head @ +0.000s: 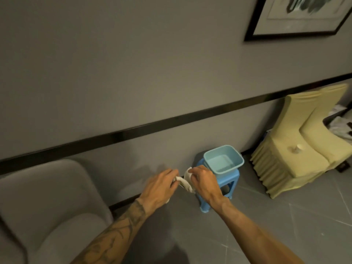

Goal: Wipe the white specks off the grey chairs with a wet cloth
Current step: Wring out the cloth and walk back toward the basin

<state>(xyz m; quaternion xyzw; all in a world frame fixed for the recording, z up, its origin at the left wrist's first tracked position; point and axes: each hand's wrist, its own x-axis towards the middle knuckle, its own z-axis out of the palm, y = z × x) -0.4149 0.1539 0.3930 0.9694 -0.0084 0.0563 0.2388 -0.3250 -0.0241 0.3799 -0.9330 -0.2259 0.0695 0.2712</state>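
A white cloth (185, 182) is stretched and twisted between my two hands in mid-air above the floor. My left hand (161, 187) grips its left end, and my right hand (204, 182) grips its right end. A grey upholstered chair (47, 202) stands at the lower left against the wall, left of my hands. Just beyond my right hand, a light blue basin (231, 152) with water in it sits on a small blue plastic stool (233, 177).
A stack of chairs in pale yellow covers (297, 145) stands at the right by the wall. A framed picture (297, 16) hangs at the upper right. The grey wall carries a black rail (133, 130). Grey floor tiles (285, 216) spread around the stool.
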